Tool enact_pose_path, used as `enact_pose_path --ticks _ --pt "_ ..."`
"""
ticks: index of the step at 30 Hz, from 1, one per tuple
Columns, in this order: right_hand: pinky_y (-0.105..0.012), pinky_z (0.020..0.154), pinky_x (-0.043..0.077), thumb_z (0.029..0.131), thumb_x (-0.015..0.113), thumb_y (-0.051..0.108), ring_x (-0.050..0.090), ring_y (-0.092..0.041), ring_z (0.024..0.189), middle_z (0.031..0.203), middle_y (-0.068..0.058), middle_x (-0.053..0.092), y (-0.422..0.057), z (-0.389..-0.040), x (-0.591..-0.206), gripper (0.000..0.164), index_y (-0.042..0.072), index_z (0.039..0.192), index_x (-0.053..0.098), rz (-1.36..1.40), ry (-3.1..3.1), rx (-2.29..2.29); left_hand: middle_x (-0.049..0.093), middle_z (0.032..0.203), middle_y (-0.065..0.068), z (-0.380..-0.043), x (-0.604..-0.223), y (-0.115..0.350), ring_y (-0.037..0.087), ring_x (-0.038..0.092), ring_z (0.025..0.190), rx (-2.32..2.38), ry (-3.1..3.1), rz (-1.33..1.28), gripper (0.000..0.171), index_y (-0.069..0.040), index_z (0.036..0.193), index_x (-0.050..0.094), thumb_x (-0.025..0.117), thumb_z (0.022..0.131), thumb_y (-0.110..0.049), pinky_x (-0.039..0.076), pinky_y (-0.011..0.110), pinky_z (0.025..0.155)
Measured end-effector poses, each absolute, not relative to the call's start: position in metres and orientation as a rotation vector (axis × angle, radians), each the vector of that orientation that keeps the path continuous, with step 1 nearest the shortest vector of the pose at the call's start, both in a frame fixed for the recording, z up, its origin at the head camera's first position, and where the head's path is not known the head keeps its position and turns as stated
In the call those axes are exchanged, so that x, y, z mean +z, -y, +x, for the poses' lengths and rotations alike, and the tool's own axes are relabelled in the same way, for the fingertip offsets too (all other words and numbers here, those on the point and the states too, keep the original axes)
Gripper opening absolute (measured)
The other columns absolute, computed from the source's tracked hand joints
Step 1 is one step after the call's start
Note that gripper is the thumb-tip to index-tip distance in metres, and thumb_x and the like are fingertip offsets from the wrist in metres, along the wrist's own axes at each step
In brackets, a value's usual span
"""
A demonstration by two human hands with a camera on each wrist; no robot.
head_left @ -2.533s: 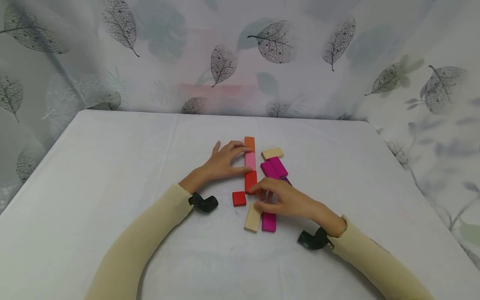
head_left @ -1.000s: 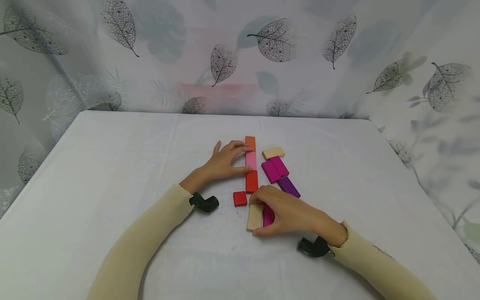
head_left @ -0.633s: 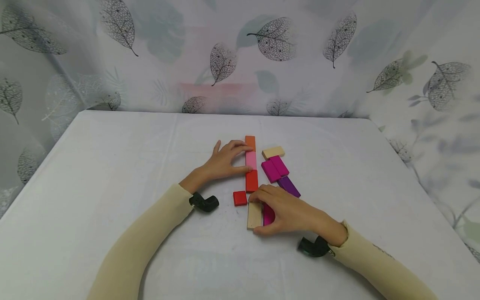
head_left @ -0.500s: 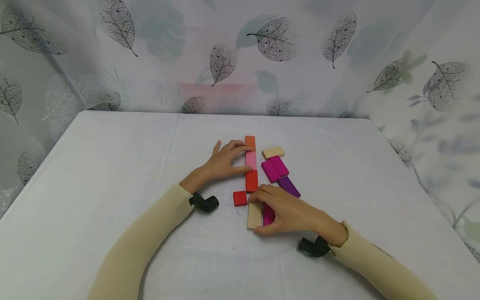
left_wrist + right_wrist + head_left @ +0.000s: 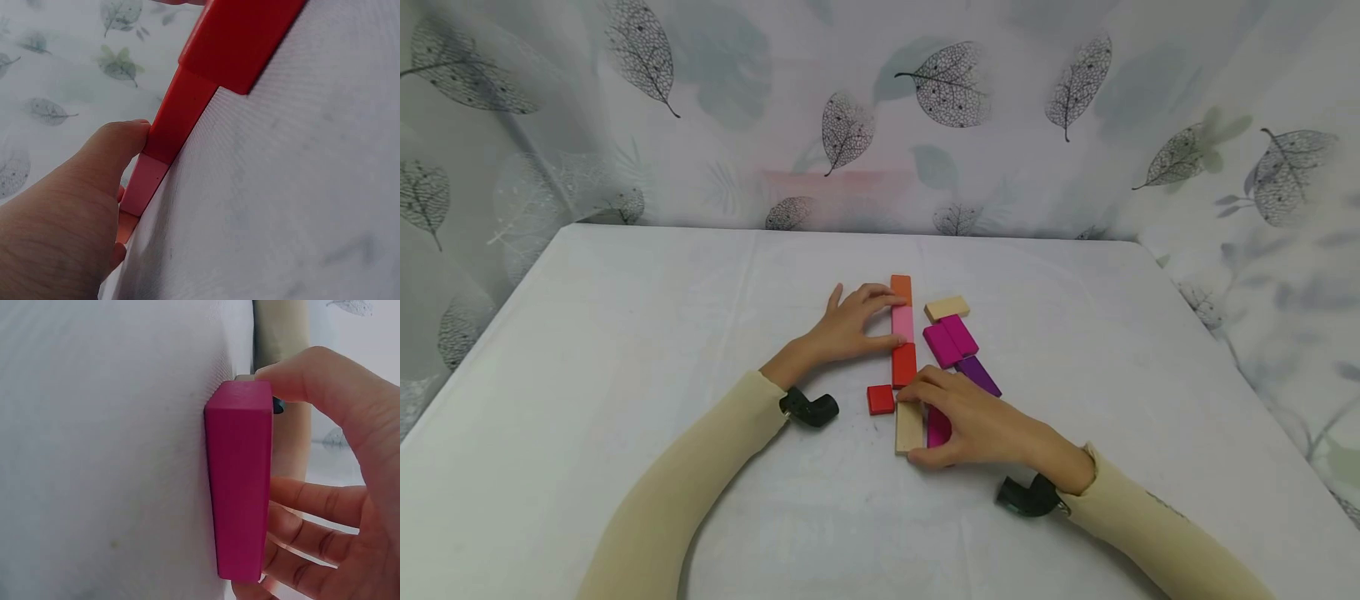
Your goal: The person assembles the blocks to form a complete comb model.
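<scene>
Right hand (image 5: 966, 421) pinches beige block (image 5: 909, 430) endwise, long axis fore-and-aft; left hand (image 5: 845, 327), loosely spread, apparently touches pink block (image 5: 903, 323).

The tan blocks (image 5: 910, 429) look like matt bare wood; the red blocks (image 5: 880, 400) and magenta blocks (image 5: 237, 494), smooth and painted; the tabletop (image 5: 820, 525), fine-textured cloth.

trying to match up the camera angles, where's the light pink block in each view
Head: the light pink block is just right of centre, in line between the orange block and the longer red block.
Left wrist: left of centre, below mid-height, between those same two.
Right wrist: not visible.
Shared landmark: the white tabletop, in all three.
</scene>
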State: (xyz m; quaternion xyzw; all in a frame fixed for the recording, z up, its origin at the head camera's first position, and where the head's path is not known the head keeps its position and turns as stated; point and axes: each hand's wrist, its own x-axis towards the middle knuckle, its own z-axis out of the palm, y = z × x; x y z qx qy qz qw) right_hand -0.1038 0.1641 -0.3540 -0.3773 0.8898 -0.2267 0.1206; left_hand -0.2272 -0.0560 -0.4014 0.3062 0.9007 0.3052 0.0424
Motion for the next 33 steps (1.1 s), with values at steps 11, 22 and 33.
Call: enact_pose_path --ticks 11,22,33 --pt "-0.036 0.090 0.046 0.079 0.079 0.037 0.048 -0.007 0.108 0.120 0.006 0.053 -0.1652 -0.1060 -0.3554 0.054 0.019 0.127 0.061 -1.084 -2.592 -0.711 0.040 0.147 0.003 -0.2269 -0.4005 0.0560 0.020 0.032 0.141 0.944 -2.751 0.947 0.061 -0.024 0.142 0.050 0.067 0.088 -0.047 -0.005 0.060 0.115" --pt "-0.038 0.091 0.049 0.081 0.078 0.037 0.051 -0.011 0.111 0.124 0.002 0.054 -0.1661 -0.1086 -0.3567 0.051 0.019 0.125 0.062 -1.102 -2.576 -0.722 0.040 0.147 0.004 -0.2256 -0.3994 0.0560 0.020 0.033 0.140 0.937 -2.759 0.949 0.061 -0.023 0.142 0.050 0.067 0.088 -0.047 -0.004 0.060 0.115" --pt "-0.031 0.085 0.051 0.083 0.077 0.035 0.054 -0.009 0.102 0.124 0.001 0.052 -0.1679 -0.1091 -0.3574 0.049 0.017 0.127 0.063 -1.086 -2.528 -0.781 0.039 0.148 0.003 -0.2260 -0.3997 0.0557 0.020 0.031 0.141 0.930 -2.751 0.940 0.061 -0.024 0.143 0.050 0.066 0.089 -0.048 -0.005 0.060 0.115"
